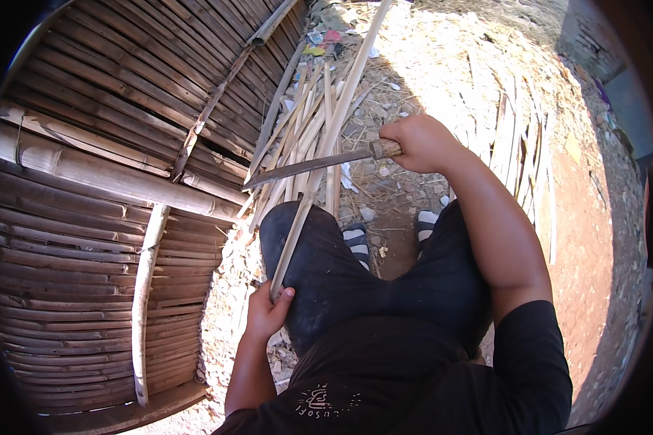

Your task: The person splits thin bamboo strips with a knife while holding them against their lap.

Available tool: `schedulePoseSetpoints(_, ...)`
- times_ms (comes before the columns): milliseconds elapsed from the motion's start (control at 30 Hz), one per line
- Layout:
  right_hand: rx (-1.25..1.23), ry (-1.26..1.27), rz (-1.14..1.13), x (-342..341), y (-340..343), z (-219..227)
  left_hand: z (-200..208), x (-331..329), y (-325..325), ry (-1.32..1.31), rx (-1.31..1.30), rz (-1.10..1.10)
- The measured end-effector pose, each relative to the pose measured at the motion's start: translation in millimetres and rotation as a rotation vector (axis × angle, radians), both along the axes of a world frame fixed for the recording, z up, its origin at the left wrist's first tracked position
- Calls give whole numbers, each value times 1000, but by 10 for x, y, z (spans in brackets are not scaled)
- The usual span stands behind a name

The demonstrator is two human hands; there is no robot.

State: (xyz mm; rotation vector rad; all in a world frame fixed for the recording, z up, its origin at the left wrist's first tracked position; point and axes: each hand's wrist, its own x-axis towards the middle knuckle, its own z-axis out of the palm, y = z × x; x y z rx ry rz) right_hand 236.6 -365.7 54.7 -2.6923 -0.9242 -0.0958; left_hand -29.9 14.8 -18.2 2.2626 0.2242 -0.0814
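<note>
My left hand (266,310), low beside my left thigh, is closed round the near end of a long pale bamboo strip (295,230). The strip slants up and away across my left knee toward the top of the view. In my right hand (422,144) is the wooden handle of a long-bladed knife (305,167), gripped in a fist. Its dark blade points left and lies across the strip just beyond my knee. Whether the edge bites into the strip, I cannot tell.
Split bamboo strips (315,109) lie piled beyond my left knee. On the right, more strips (519,145) are spread over sunlit ground. A bamboo slat wall (87,268) stands close on my left. Stones and litter lie around my sandalled feet (356,243).
</note>
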Motion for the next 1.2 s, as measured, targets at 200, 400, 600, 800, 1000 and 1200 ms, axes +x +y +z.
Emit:
schedulePoseSetpoints(200, 90, 122, -112, 157, -84, -37, -41, -1, 22, -13, 7, -3)
schedulePoseSetpoints(400, 217, 145, -421, 165, -285, -3, -27, 22, 20, 2, 52, -18)
schedulePoseSetpoints(600, 46, 0, -67, 27, -30, -58, -57, 10, 25, 11, 33, 7)
schedulePoseSetpoints(800, -14, 14, 26, -60, 143, 6, -56, -24, 21, -18, 65, 10)
schedulePoseSetpoints(1000, 198, -15, -566, 235, -226, -101, 28, 31, 1, 15, 122, -16)
schedulePoseSetpoints(1200, 144, -8, -340, 123, -227, -71, -7, 38, 2, 5, 93, -14)
